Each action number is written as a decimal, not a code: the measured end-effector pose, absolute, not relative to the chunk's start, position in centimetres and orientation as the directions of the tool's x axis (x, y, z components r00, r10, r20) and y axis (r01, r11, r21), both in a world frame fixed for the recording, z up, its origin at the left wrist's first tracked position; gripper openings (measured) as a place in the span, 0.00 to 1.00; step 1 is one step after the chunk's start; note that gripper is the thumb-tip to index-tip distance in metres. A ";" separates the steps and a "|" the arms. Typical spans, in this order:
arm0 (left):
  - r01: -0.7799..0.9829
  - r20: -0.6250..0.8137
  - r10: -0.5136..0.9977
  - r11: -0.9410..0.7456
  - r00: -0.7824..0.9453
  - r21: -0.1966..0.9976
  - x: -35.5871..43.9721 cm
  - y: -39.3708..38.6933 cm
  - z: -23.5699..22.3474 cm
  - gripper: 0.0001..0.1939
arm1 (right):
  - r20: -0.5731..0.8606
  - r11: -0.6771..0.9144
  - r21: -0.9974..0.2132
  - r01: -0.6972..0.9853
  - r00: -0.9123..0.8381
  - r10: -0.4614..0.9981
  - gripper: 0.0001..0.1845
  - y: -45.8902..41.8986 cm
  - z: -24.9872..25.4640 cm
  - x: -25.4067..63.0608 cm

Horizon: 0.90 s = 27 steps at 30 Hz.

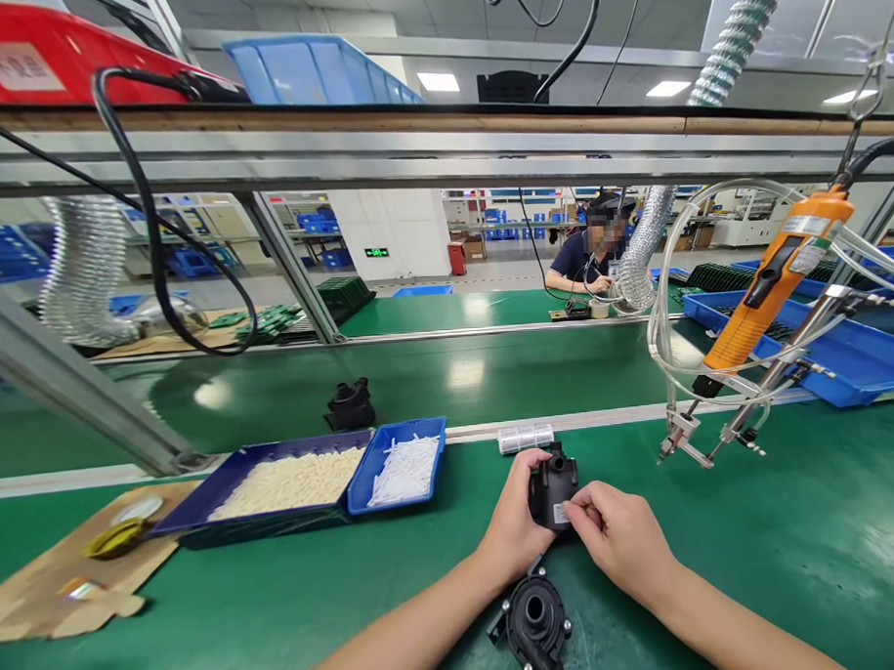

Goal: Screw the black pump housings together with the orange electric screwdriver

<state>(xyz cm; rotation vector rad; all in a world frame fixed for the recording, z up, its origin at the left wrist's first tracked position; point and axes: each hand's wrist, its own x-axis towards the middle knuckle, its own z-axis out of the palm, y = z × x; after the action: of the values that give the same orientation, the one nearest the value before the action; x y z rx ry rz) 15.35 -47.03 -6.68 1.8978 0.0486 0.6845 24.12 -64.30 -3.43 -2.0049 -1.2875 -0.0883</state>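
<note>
My left hand (517, 513) is wrapped around the left side of a black plastic pump (559, 478), holding it up above the green bench. On its lower front is a small white label (561, 514). Thumb and forefinger of my right hand (621, 534) are pinched together at the label's right edge. Below my wrists lies a second black pump (536, 613), with a round ribbed face, a central port and several screws. Just behind the held pump, a clear plastic-looking roll (525, 439) rests by the bench's back edge.
Left of my hands stand a dark blue tray (270, 525) of cream pieces and a blue tray (399, 503) of white strips. Another black part (350, 405) sits behind them. An orange electric screwdriver (775, 280) hangs at right. A person (591, 252) works across the line.
</note>
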 end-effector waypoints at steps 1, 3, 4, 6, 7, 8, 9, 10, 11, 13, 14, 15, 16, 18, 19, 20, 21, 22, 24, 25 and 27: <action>-0.276 0.440 0.335 -0.439 0.833 0.855 15.3 -47.0 -6.7 0.35 | 0.421 -0.223 -0.550 0.805 0.498 0.758 0.15 -64.3 -3.4 24.1; -0.281 0.454 0.328 -0.457 0.828 0.844 15.3 -47.0 -6.7 0.34 | 0.416 -0.226 -0.562 0.796 0.508 0.755 0.15 -64.3 -3.3 24.1; -0.282 0.458 0.328 -0.463 0.826 0.840 15.3 -47.0 -6.7 0.34 | 0.414 -0.230 -0.565 0.792 0.514 0.752 0.15 -64.3 -3.3 24.0; -0.280 0.459 0.333 -0.464 0.824 0.840 15.3 -47.0 -6.7 0.34 | 0.411 -0.243 -0.567 0.787 0.527 0.744 0.16 -64.2 -3.4 23.8; -0.280 0.458 0.336 -0.462 0.823 0.842 15.3 -47.0 -6.7 0.35 | 0.411 -0.251 -0.566 0.785 0.533 0.740 0.16 -64.1 -3.4 23.6; -0.278 0.456 0.338 -0.460 0.824 0.843 15.3 -47.0 -6.7 0.35 | 0.411 -0.260 -0.562 0.785 0.538 0.736 0.16 -64.1 -3.5 23.5; -0.277 0.453 0.339 -0.457 0.825 0.845 15.3 -47.0 -6.6 0.35 | 0.412 -0.268 -0.555 0.788 0.540 0.734 0.17 -64.0 -3.5 23.4; -0.275 0.450 0.341 -0.453 0.826 0.848 15.2 -47.0 -6.6 0.35 | 0.414 -0.274 -0.545 0.792 0.539 0.734 0.17 -64.0 -3.6 23.4; -0.273 0.444 0.343 -0.445 0.828 0.853 15.2 -47.1 -6.5 0.35 | 0.418 -0.276 -0.533 0.799 0.533 0.735 0.16 -64.0 -3.5 23.5; -0.266 0.415 0.352 -0.400 0.839 0.877 15.2 -47.1 -6.4 0.35 | 0.399 -0.306 -0.526 0.793 0.549 0.735 0.16 -64.1 -3.4 24.0; -0.261 0.394 0.357 -0.367 0.847 0.893 15.2 -47.2 -6.3 0.35 | 0.362 -0.335 -0.542 0.771 0.574 0.734 0.16 -64.2 -3.3 24.4; -0.253 0.372 0.365 -0.334 0.854 0.908 15.2 -47.2 -6.2 0.35 | 0.314 -0.363 -0.565 0.741 0.600 0.736 0.17 -64.2 -3.1 24.9; -0.244 0.349 0.369 -0.303 0.861 0.921 15.2 -47.2 -6.2 0.35 | 0.260 -0.388 -0.587 0.710 0.620 0.741 0.18 -64.3 -2.9 25.3; -0.231 0.322 0.373 -0.267 0.870 0.935 15.3 -47.2 -6.3 0.35 | 0.171 -0.414 -0.620 0.667 0.630 0.758 0.20 -64.3 -2.7 26.0; -0.235 0.330 0.373 -0.278 0.867 0.931 15.3 -47.1 -6.5 0.36 | 0.154 -0.413 -0.626 0.662 0.624 0.766 0.21 -64.2 -2.6 26.0; -0.254 0.365 0.368 -0.315 0.855 0.914 15.4 -47.1 -6.6 0.36 | 0.148 -0.417 -0.625 0.660 0.624 0.767 0.22 -64.0 -2.5 25.9; -0.285 0.421 0.349 -0.379 0.837 0.880 15.4 -47.0 -6.8 0.37 | 0.142 -0.429 -0.623 0.654 0.634 0.760 0.23 -63.7 -2.5 25.7; -0.320 0.488 0.311 -0.460 0.816 0.828 15.4 -46.9 -7.0 0.37 | 0.136 -0.444 -0.622 0.645 0.648 0.750 0.23 -63.4 -2.5 25.4; -0.377 0.587 0.195 -0.601 0.786 0.704 15.3 -46.9 -7.2 0.39 | 0.123 -0.464 -0.624 0.628 0.666 0.736 0.21 -62.9 -2.7 24.9; -0.397 0.605 0.140 -0.637 0.784 0.661 15.3 -46.8 -7.2 0.42 | 0.117 -0.465 -0.628 0.624 0.666 0.736 0.18 -62.8 -2.8 24.9; -0.416 0.590 0.081 -0.634 0.803 0.652 15.1 -46.6 -7.0 0.46 | 0.116 -0.449 -0.634 0.630 0.651 0.750 0.13 -62.9 -2.9 25.3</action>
<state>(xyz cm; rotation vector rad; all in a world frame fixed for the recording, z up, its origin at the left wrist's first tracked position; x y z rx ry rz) 15.09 -46.59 -7.00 2.1418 -0.2461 0.7484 25.25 -62.87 -2.90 -2.2125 -1.0665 0.2380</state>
